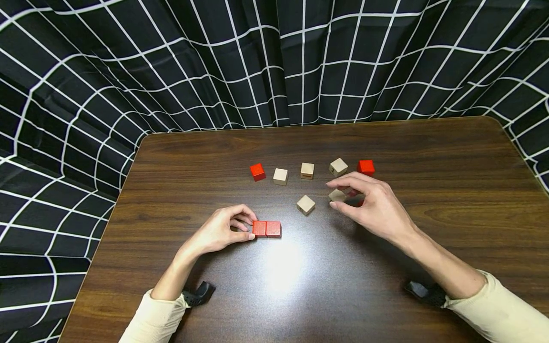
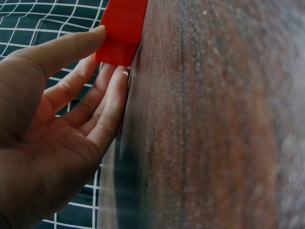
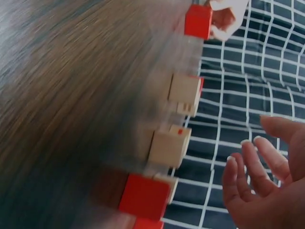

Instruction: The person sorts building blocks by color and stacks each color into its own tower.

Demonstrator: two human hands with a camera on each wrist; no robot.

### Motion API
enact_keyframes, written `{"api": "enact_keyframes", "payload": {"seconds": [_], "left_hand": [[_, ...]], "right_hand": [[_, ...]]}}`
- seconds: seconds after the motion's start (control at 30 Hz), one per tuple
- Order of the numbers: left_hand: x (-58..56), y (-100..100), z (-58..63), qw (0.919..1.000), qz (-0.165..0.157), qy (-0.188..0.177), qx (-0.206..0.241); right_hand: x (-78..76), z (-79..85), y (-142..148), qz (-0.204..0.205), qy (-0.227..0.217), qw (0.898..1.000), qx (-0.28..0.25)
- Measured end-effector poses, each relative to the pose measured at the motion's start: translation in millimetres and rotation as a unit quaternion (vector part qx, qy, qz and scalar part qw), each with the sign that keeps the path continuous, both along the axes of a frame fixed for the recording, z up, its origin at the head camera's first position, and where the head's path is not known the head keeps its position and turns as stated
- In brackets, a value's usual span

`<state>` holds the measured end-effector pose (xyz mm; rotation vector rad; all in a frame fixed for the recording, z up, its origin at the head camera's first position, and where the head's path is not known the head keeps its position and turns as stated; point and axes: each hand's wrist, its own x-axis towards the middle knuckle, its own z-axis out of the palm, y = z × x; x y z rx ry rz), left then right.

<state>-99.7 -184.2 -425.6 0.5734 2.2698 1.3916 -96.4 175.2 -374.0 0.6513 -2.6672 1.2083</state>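
Two red cubes stand side by side at the front middle of the table. My left hand (image 1: 224,227) pinches the left red cube (image 1: 259,228) between thumb and fingers; the right red cube (image 1: 273,229) sits against it. In the left wrist view the thumb lies on the red cube's (image 2: 121,31) side. My right hand (image 1: 377,206) hovers with thumb and fingers spread, holding nothing. Below its fingertips is a plain wooden cube (image 1: 337,196). Another red cube (image 3: 144,196) is mostly hidden under this hand in the head view. Left of it lies another wooden cube (image 1: 306,205).
Farther back is a loose row: a red cube (image 1: 258,172), a wooden cube (image 1: 280,176), a second wooden cube (image 1: 307,170), a third wooden cube (image 1: 338,166) and a red cube (image 1: 366,167). A black grid curtain (image 1: 283,62) hangs behind the brown table (image 1: 193,157).
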Motion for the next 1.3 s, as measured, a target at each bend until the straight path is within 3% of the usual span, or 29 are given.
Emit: {"api": "enact_keyframes", "payload": {"seconds": [0.47, 0.7, 0.93, 1.17, 1.3], "left_hand": [[0.3, 0, 0.3, 1.0, 0.003, 0.0, 0.001], [0.0, 0, -0.6, 0.9999, -0.003, 0.0, 0.01], [-0.1, 0, -1.1, 1.0, 0.001, -0.007, 0.007], [-0.7, 1, -0.4, 0.9999, 0.005, -0.006, 0.011], [-0.3, 1, -0.2, 0.9999, 0.006, -0.007, 0.011]], "right_hand": [[-4.2, -3.0, 34, -0.023, 0.02, 1.0, 0.001], [-10.5, -6.4, 59, 0.004, -0.042, 0.998, -0.049], [-11.3, -14.3, 72, 0.018, -0.08, 0.996, -0.038], [-14.5, -20.9, 83, 0.031, -0.157, 0.986, -0.038], [-15.0, -25.8, 86, 0.036, -0.18, 0.983, -0.031]]}}
